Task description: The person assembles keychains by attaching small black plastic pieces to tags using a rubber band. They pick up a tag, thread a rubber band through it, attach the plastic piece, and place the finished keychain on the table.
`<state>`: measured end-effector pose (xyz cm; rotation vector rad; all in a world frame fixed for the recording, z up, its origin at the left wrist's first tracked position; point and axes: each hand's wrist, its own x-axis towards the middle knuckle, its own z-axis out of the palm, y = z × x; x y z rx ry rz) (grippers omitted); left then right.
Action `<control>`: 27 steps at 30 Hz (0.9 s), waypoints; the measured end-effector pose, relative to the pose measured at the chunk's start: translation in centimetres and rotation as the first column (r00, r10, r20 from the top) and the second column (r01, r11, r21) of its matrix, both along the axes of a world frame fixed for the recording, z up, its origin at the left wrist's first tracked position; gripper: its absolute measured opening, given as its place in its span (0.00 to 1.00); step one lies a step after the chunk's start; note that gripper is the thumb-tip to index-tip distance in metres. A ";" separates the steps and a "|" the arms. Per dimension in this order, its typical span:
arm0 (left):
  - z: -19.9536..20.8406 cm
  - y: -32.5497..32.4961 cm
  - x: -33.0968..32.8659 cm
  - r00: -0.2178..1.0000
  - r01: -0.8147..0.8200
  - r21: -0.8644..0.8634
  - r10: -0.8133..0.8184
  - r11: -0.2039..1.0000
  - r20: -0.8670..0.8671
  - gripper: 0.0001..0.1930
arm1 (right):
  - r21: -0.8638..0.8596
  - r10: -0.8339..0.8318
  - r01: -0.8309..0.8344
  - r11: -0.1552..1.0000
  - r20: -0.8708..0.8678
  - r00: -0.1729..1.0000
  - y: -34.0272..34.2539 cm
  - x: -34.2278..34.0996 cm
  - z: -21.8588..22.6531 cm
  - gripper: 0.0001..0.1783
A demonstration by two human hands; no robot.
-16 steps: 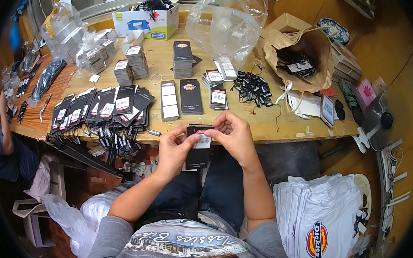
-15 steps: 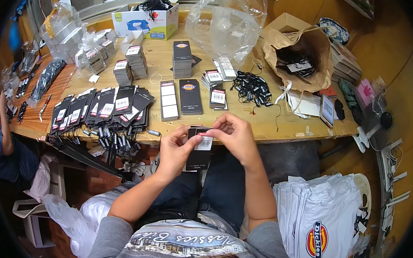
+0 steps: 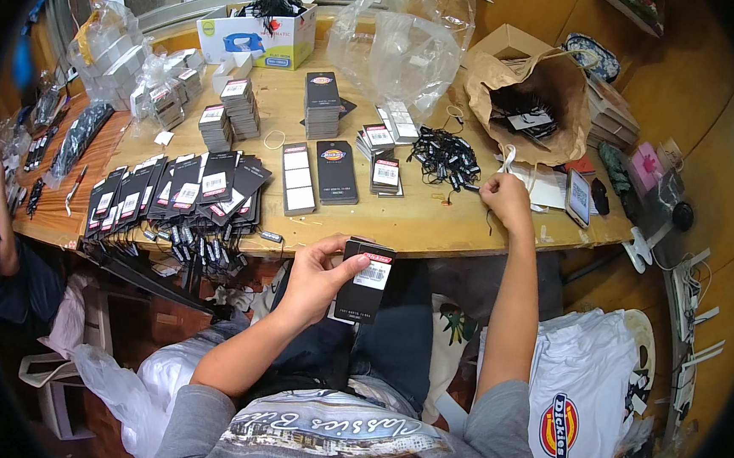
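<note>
My left hand [image 3: 319,278] holds a small stack of black card hang tags [image 3: 364,282] with a white barcode sticker, just below the front edge of the wooden table [image 3: 435,225]. My right hand [image 3: 505,198] is stretched out over the table and pinches a thin black string at the edge of a pile of black string fasteners [image 3: 445,157]. Finished tags with strings [image 3: 181,192] lie fanned in a row at the left front of the table.
Stacks of black tags [image 3: 322,105], sticker sheets [image 3: 298,178], a brown paper bag [image 3: 535,109] of fasteners, a clear plastic bag [image 3: 397,44], a cardboard box [image 3: 257,32] and a phone [image 3: 579,197] lie on the table. Another person's arm [image 3: 2,220] is at the left. Folded white shirts [image 3: 581,397] lie at the right.
My right hand has left the tags and reached forward right to the pile of string fasteners. My left hand still holds the tags, now alone and slightly lower.
</note>
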<state>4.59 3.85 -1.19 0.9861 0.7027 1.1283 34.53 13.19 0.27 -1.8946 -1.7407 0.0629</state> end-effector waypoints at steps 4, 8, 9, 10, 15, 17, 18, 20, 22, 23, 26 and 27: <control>0.0 -0.2 -0.1 0.994 0.098 -0.082 -0.094 0.992 0.058 0.11 | -0.024 0.151 -0.235 0.972 -0.700 0.698 -2.6 0.1 1.2 0.06; -0.6 -0.4 0.2 0.942 0.336 -0.215 -0.321 0.917 0.103 0.12 | 0.060 0.165 -0.276 0.959 -0.911 0.378 -6.1 -1.9 0.6 0.09; 0.1 -0.7 0.7 0.929 0.370 -0.203 -0.357 0.906 0.101 0.13 | 0.074 0.155 -0.277 0.958 -0.947 0.282 -7.2 -2.6 0.1 0.09; -0.5 -0.8 1.0 0.921 0.389 -0.181 -0.379 0.903 0.090 0.14 | 0.089 0.144 -0.282 0.955 -0.973 0.179 -8.1 -3.5 -0.6 0.09; -1.6 -0.9 2.9 0.889 0.457 -0.100 -0.456 0.884 0.028 0.08 | 0.249 0.173 -0.253 0.935 -0.941 -0.290 -11.8 -8.0 -3.8 0.05; -2.5 -0.8 3.8 0.869 0.494 -0.130 -0.491 0.860 0.061 0.08 | 0.260 0.174 -0.236 0.936 -0.928 -0.329 -12.5 -9.6 -4.5 0.06; -3.0 -1.0 4.4 0.877 0.480 -0.109 -0.472 0.871 0.092 0.09 | 0.267 0.186 -0.222 0.938 -0.926 -0.329 -12.7 -10.2 -4.8 0.07; -3.2 -1.0 4.6 0.831 0.555 -0.240 -0.544 0.796 0.117 0.10 | 0.220 0.180 -0.110 0.969 -0.940 -0.289 -13.2 -12.0 -4.7 0.12; -3.6 -1.0 4.5 0.870 0.480 -0.260 -0.492 0.838 0.022 0.10 | 0.211 0.178 -0.094 0.973 -0.943 -0.280 -13.3 -12.5 -4.5 0.12; -3.8 -0.9 4.4 0.886 0.441 -0.266 -0.463 0.857 -0.026 0.10 | 0.220 0.173 -0.141 0.965 -0.942 -0.288 -13.4 -12.2 -4.6 0.12; -3.4 -0.6 3.3 0.902 0.344 -0.154 -0.371 0.926 -0.220 0.09 | 0.226 0.141 -0.240 0.944 -0.936 -0.323 -13.5 -11.0 -4.8 0.13; -2.6 -0.8 2.8 0.898 0.344 -0.176 -0.378 0.922 -0.224 0.08 | 0.216 0.119 -0.255 0.943 -0.930 -0.347 -13.3 -10.8 -4.9 0.13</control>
